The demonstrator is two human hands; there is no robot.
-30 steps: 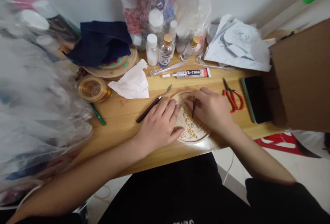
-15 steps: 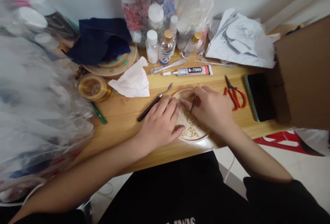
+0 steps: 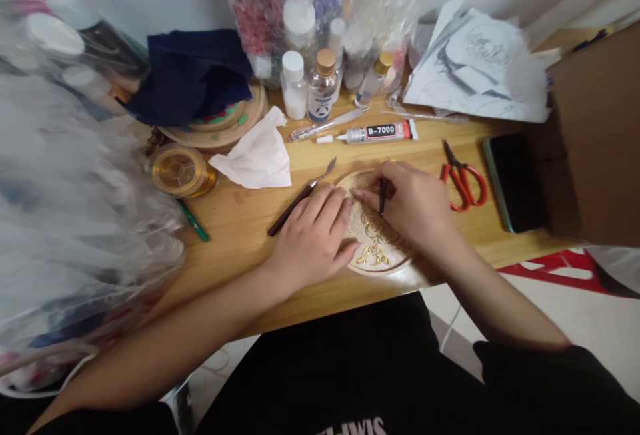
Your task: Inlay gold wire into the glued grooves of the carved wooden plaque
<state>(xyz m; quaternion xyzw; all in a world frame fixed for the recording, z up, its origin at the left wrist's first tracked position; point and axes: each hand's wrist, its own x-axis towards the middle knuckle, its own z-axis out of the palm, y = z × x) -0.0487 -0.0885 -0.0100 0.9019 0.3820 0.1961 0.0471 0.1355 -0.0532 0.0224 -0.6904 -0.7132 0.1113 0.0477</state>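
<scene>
A round wooden embroidery hoop [image 3: 385, 270] lies on the table with pale fabric, its drawn pattern partly outlined in gold thread [image 3: 373, 254]. My left hand [image 3: 313, 238] rests flat over the hoop's left edge, fingers stretched out and thumb on the fabric. Above the hoop's right side, my right hand [image 3: 417, 205] is closed around slim black tweezers [image 3: 383, 197], tips pointing down near the fabric. Its fingers hide part of the pattern, and whether the tips grip thread I cannot tell. Beside my left hand lies a dark-handled palette knife [image 3: 295, 208], partly under the fingers.
Red-handled scissors [image 3: 464, 185] and a phone [image 3: 517, 181] lie to the right, near a cardboard box [image 3: 597, 141]. Behind are a B-7000 glue tube [image 3: 380, 132], small bottles [image 3: 323, 88] and a crumpled tissue [image 3: 257, 155]. A gold thread spool [image 3: 183, 171] stands left, by plastic bags [image 3: 75, 221].
The tweezers in my right hand have swung from a slant to nearly upright, and that hand uncovers more gold outline. My left hand stays on the hoop. The view has shifted slightly.
</scene>
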